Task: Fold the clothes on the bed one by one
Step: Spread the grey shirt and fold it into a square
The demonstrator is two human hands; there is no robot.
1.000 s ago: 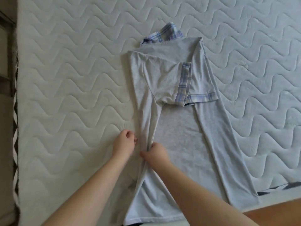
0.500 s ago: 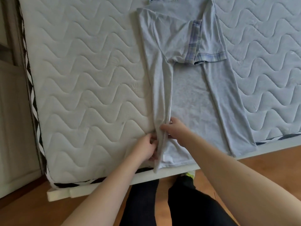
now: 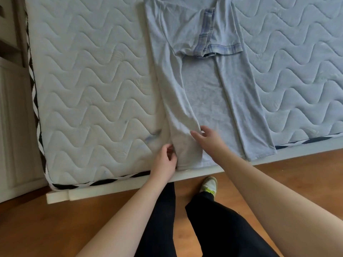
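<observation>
A grey T-shirt with blue plaid sleeve trim lies lengthwise on the mattress. Both its sides are folded in toward the middle, and its hem reaches the bed's near edge. My left hand is at the shirt's left folded edge just above the hem, with thumb and curled fingers pinching the cloth. My right hand lies on the inner edge of the left flap, its fingers stretched out and touching the fabric. The collar is out of view.
The white quilted mattress has a black-and-white piped border on a white bed frame. A wooden floor, my dark trousers and one shoe are below. White cabinet doors stand at the left.
Both hands slid down the left flap toward the hem. My right hand loosened from a grip to stretched-out fingers. The view dropped, showing more floor.
</observation>
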